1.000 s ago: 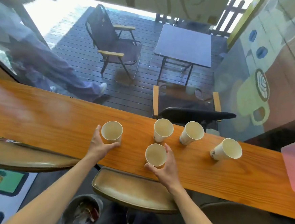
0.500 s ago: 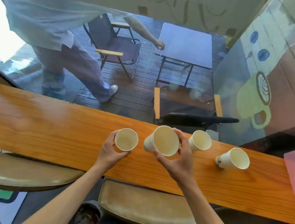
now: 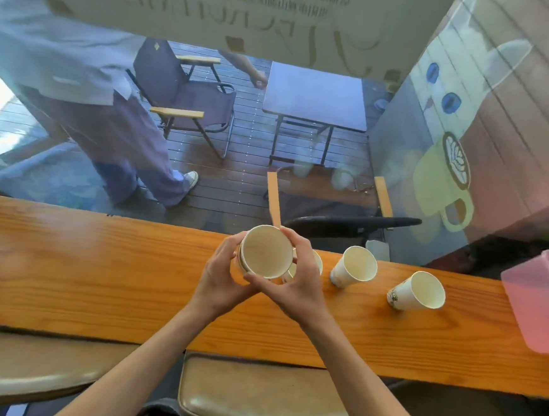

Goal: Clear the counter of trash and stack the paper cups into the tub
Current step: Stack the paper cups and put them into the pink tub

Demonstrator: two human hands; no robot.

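Note:
Both hands hold a small stack of white paper cups (image 3: pixel 265 251) lifted above the wooden counter (image 3: pixel 97 269). My left hand (image 3: pixel 220 277) wraps the stack's left side, and my right hand (image 3: pixel 293 283) grips its right side and rim. Behind my right hand a standing cup (image 3: pixel 318 264) is partly hidden. Two more cups stand on the counter to the right, one (image 3: pixel 355 270) near the window, the other (image 3: pixel 419 294) further right. The pink translucent tub (image 3: pixel 541 301) sits at the counter's right end, cut by the frame edge.
A window runs along the counter's far edge; outside a person walks past folding chairs and a small table. Padded stools (image 3: pixel 264 400) stand below the counter's near edge, another stool (image 3: pixel 24 365) to the left.
My left hand lifted its cup and my right hand brought its cup over; the two cups are now nested together in both hands. The view shifted left, and the person outside walked on.

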